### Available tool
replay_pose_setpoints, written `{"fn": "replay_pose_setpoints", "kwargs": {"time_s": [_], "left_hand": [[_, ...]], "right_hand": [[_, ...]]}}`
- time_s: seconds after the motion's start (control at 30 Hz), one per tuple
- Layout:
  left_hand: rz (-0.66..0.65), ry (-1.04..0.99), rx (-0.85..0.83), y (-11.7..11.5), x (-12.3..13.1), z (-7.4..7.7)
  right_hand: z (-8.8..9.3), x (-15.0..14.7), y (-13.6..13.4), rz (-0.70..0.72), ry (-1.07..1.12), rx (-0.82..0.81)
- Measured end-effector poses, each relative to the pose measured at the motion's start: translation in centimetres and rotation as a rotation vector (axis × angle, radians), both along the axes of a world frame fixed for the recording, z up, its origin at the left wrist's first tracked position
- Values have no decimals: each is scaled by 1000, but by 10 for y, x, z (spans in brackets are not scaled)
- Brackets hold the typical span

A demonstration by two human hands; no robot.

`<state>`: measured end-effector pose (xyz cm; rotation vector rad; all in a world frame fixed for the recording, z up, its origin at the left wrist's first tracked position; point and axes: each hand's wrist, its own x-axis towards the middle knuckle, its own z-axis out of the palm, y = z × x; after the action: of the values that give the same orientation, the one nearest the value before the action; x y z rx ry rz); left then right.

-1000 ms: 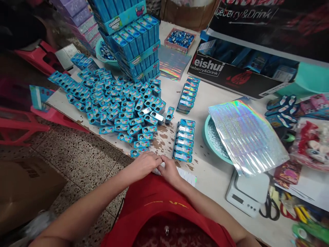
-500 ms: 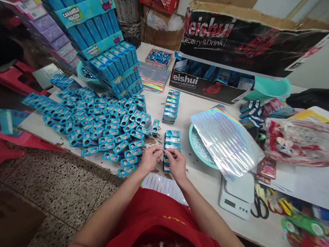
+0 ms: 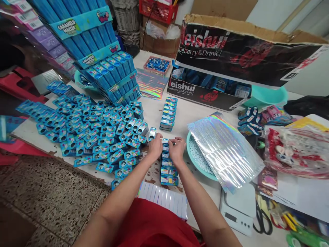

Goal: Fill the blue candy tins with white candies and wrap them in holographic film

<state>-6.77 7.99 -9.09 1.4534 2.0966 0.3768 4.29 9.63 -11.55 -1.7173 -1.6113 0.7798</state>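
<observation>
My left hand (image 3: 155, 146) and my right hand (image 3: 177, 148) meet over the far end of a short row of small blue candy boxes (image 3: 169, 170) lying on the white table (image 3: 185, 109). The fingers of both hands are curled and pinched together at the top box of that row; what they pinch is too small to name. A big spread of the same blue boxes (image 3: 89, 127) lies just left of my left hand. A second short row of blue boxes (image 3: 168, 113) stands further back. A sheet of holographic stickers (image 3: 164, 199) lies at the table's near edge.
A teal bowl of white pellets (image 3: 197, 156) sits right of my hands, partly covered by a holographic sheet (image 3: 224, 147). A white scale (image 3: 238, 214), scissors (image 3: 262, 216), a tall stack of blue display boxes (image 3: 102, 65) and a black carton (image 3: 231, 58) surround the work area.
The hands rose from the sticker sheet at the table edge and moved forward onto the near row of blue boxes. The view tilted up and shifted.
</observation>
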Motion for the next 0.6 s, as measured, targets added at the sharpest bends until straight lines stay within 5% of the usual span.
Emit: {"fn": "replay_pose_setpoints", "kwargs": {"time_s": [0.4, 0.6], "left_hand": [[195, -202, -71, -11, 8, -27], [201, -422, 69, -28, 15, -28]], "right_hand": [[-8, 7, 4, -39, 66, 23], [-4, 20, -15, 62, 151, -6]]}}
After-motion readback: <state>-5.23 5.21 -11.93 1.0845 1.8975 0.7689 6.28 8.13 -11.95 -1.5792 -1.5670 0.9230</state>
